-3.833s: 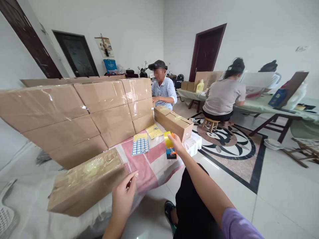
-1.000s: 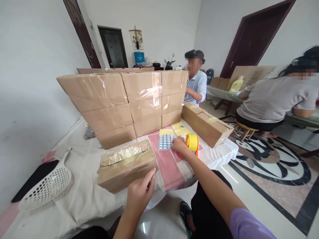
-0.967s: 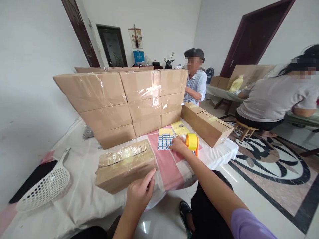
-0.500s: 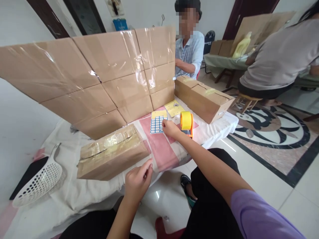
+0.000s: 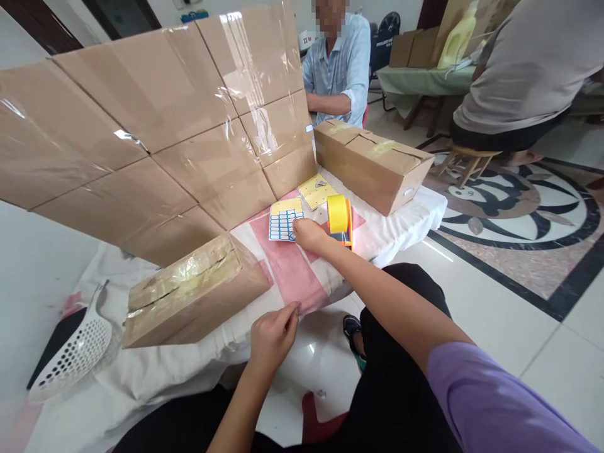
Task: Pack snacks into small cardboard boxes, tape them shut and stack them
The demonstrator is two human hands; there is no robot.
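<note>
My right hand [image 5: 310, 236] is closed at the right edge of a sheet of blue-framed labels [image 5: 282, 228]; its fingertips cover part of the sheet, and what they pinch is hidden. Just right of that hand stands an orange tape dispenser [image 5: 350, 220] with a roll of yellow tape [image 5: 337, 214]. Behind the sheet lies a yellow dotted paper [image 5: 313, 190] with a small object on it. My left hand [image 5: 274, 335] hovers at the table's front edge, thumb and fingers pressed together; anything in them is too small to make out.
A tall panel of taped cardboard [image 5: 189, 126] stands along the back. One long carton [image 5: 193, 302] lies left, another [image 5: 372, 163] right. A white perforated scoop [image 5: 78, 352] rests at far left on the tablecloth [image 5: 155, 371]. One person sits behind the panel, another at right.
The view has tipped downward and shifted. My left hand has moved right, farther from the left carton. My right hand stays at the label sheet, still closed.
</note>
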